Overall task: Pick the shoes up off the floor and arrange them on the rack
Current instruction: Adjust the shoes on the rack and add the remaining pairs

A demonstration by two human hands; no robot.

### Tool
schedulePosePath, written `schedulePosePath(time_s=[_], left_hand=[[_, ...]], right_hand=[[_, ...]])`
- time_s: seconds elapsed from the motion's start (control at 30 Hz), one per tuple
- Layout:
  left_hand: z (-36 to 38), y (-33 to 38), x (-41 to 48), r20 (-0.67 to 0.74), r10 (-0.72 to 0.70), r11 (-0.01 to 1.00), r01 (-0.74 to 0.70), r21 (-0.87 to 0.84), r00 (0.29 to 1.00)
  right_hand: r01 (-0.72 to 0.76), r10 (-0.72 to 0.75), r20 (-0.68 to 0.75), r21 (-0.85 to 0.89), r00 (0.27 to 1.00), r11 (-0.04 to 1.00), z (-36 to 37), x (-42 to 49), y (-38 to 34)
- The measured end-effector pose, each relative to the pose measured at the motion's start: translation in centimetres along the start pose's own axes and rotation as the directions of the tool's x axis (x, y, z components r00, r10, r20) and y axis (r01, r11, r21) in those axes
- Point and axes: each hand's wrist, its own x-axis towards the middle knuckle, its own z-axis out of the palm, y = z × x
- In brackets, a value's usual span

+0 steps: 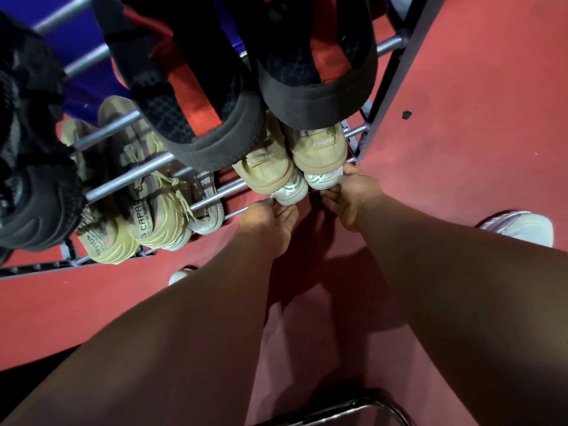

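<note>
At frame centre, the left hand cups its curled fingers around the heel of one white shoe while the right hand grips the heel of the other white shoe, both shoes on the rack's lowest tier beneath tan sneakers.

The heel tab of the left tan shoe reads "SIGNED" with the start cut off, and the heel tab of the right tan shoe beside it reads "ESIGNE". A yellow sneaker on the lower rail carries "G CAPRO" down its heel with a smaller line beginning "STAY", the rest too small to read, and the pale sneaker next to it shows "ESIGNE" on its heel. The two white shoes bear green heel lettering that is too small to make out.
</note>
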Motion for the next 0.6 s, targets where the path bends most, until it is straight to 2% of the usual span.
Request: schedulePosePath(time_s=[0.43, 0.6], left_hand=[[0.04, 0.17, -0.54, 0.002, 0.015, 0.998, -0.015, -0.062, 1.0], [0.0, 0.24, -0.4, 0.006, 0.004, 0.999, -0.004, -0.036, 1.0]], right_hand=[[-0.018, 0.017, -0.019, -0.021, 1.0, 1.0, 0.62, 0.43, -0.11], [-0.02, 0.02, -0.02, -0.002, 1.0, 1.0, 0.72, 0.66, -0.01]])
